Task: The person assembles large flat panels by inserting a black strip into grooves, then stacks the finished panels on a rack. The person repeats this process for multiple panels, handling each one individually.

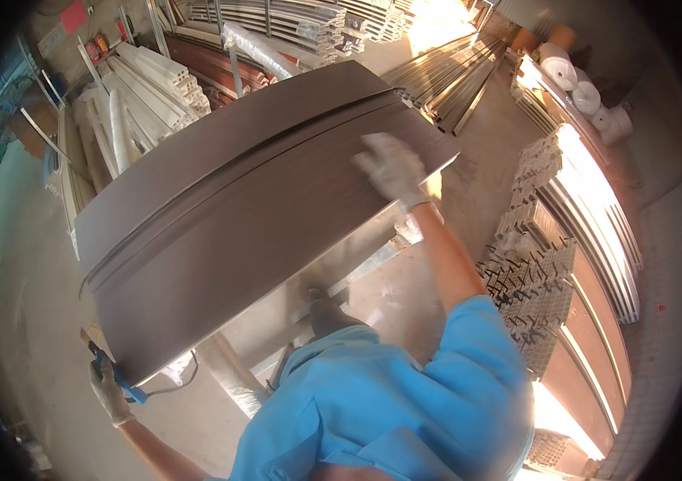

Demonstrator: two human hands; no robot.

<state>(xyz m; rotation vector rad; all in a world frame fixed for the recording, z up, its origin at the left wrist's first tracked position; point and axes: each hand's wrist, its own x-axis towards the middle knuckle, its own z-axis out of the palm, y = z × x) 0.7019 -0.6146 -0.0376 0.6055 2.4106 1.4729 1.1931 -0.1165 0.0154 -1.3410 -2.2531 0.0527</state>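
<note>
Head view, looking down: nearest is the person's blue shirt (389, 401), filling the lower middle, both forearms bare.

Left hand (108, 389), in a pale work glove, sits low at the bottom-left. Its fingers are curled shut around a blue-handled tool (120, 377), right at the near lower corner of the big brown panel (220, 232). Can't tell what kind of tool; the tip is hidden by the panel edge.

The panel is a wide, flat, dark brown sheet w/ a long groove or seam running along its length. It's tilted across the middle of the view, from lower left up to upper right, and seems to be a stack of thin sheets, since the edges fan apart near the upper end.

Right hand (393, 168), also gloved, rests on top of the panel near its far right edge, fingers spread flat on the surface, not gripping round it.

Under the panel there's a pale metal counter (333, 264), partly visible.

Further off, on the concrete floor (28, 264): white profile bundles (148, 84) at upper left, grey metal rails (461, 80) at top centre-right, rolls of white wrap (585, 92) at upper right, stacked slotted profiles (533, 272) along the right side.
</note>
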